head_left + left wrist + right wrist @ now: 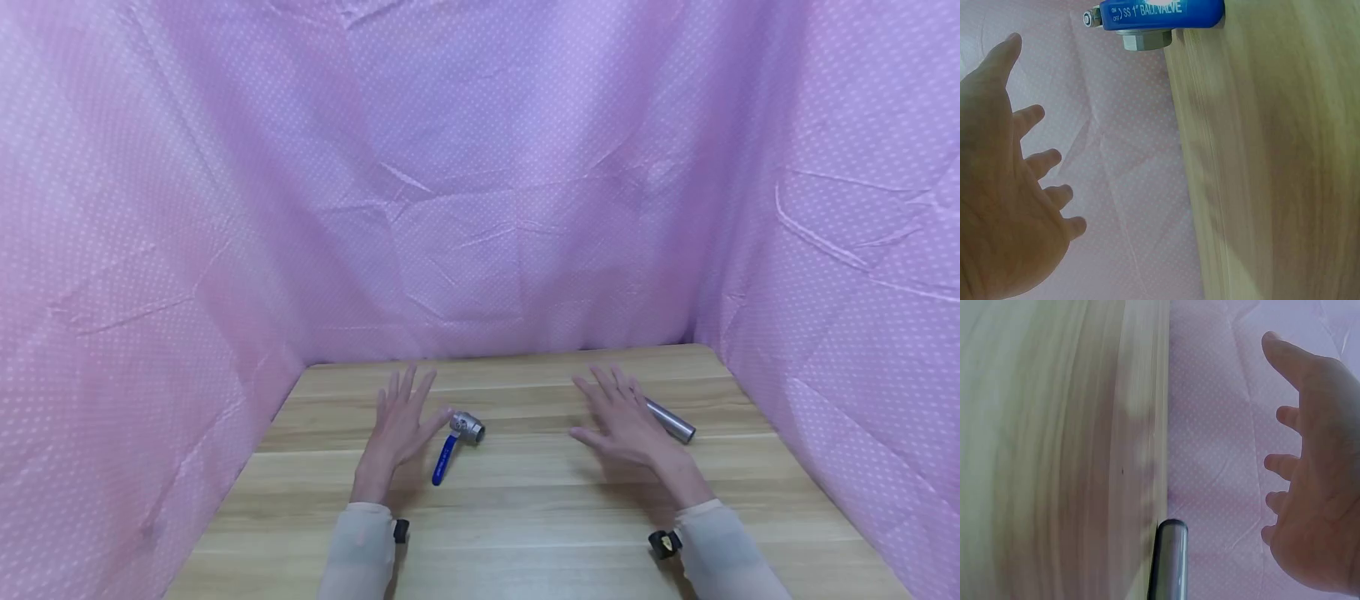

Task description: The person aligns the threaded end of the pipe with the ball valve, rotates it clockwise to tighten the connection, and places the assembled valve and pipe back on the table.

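The ball valve (471, 428) is lying on the wooden bench (517, 533), left of centre, its blue handle (445, 460) pointing toward the near side. The left hand (398, 430) is hovering just left of the valve, its grip standing unclosed, fingers spread. The right hand (624, 423) is hovering likewise, fingers spread. The metal tube (671, 421) is lying just right of it, partly hidden.

Both hands (397, 432) (627, 423): fingers (407, 387) straight, spread; thumbs (437, 423) inward.
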